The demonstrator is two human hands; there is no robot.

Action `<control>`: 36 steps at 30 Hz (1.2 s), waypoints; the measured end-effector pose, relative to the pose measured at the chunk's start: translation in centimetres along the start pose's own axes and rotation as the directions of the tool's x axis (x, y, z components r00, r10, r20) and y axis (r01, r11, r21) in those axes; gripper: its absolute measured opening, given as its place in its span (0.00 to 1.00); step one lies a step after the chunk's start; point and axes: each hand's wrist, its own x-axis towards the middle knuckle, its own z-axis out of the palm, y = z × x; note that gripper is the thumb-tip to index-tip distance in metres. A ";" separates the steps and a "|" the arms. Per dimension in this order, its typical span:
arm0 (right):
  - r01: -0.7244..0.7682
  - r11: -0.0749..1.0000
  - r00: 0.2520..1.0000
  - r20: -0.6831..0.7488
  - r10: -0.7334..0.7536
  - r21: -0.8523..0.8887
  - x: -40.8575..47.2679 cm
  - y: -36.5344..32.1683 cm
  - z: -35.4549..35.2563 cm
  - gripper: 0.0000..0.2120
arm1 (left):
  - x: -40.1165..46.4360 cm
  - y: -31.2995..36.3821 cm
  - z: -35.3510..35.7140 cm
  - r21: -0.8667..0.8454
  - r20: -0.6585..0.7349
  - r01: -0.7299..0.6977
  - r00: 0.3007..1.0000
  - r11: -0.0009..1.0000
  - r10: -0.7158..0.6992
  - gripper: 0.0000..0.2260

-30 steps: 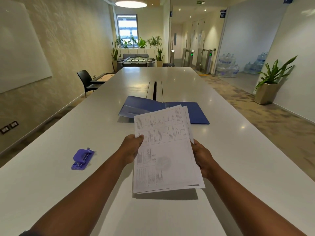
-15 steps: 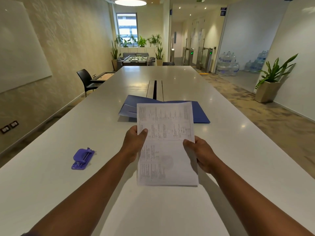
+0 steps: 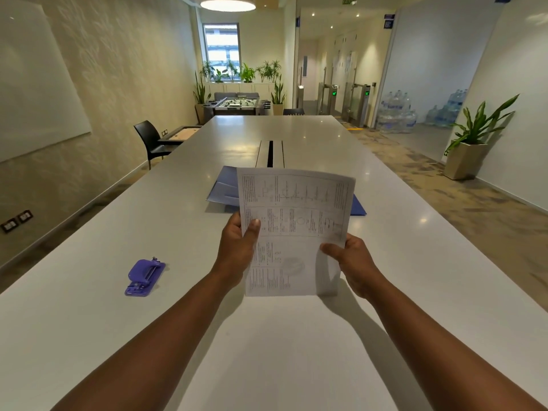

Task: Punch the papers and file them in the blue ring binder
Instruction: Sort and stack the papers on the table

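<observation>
A stack of printed papers [image 3: 293,229] stands nearly upright above the white table [image 3: 89,292], its bottom edge close to or on the surface. My left hand [image 3: 237,250] grips its left edge with the thumb on the front. My right hand [image 3: 353,262] grips its right edge the same way. Behind the papers lies the open blue ring binder [image 3: 224,188], mostly hidden by them; its right corner [image 3: 358,207] shows past the sheets. A purple hole punch [image 3: 144,277] lies on the table to the left of my left forearm.
A cable slot [image 3: 270,149] runs down the table's middle beyond the binder. A black chair [image 3: 149,140] stands at the left side. A potted plant [image 3: 471,143] stands by the right wall, and water bottles [image 3: 397,114] are stacked farther back.
The papers were fanned and lying low a second ago. Both hands have squared them into one neat stack and tilted it up towards upright, lifting it slightly away from me.
</observation>
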 end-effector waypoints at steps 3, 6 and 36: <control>0.016 1.000 1.000 0.003 -0.016 0.003 0.6 -0.3 -0.1 0.13 | 0.1 0.6 0.2 -0.027 0.005 -0.020 1.000 0.999 0.020 0.10; 0.031 1.000 1.000 -0.005 -0.031 -0.004 0.9 -0.4 -0.2 0.14 | 0.3 1.0 0.5 -0.052 0.025 -0.035 0.999 0.998 0.036 0.10; -0.027 0.994 0.999 -0.047 0.022 -0.109 1.3 0.8 -0.2 0.18 | -0.1 -1.4 1.5 -0.009 0.065 0.080 0.995 0.997 -0.079 0.08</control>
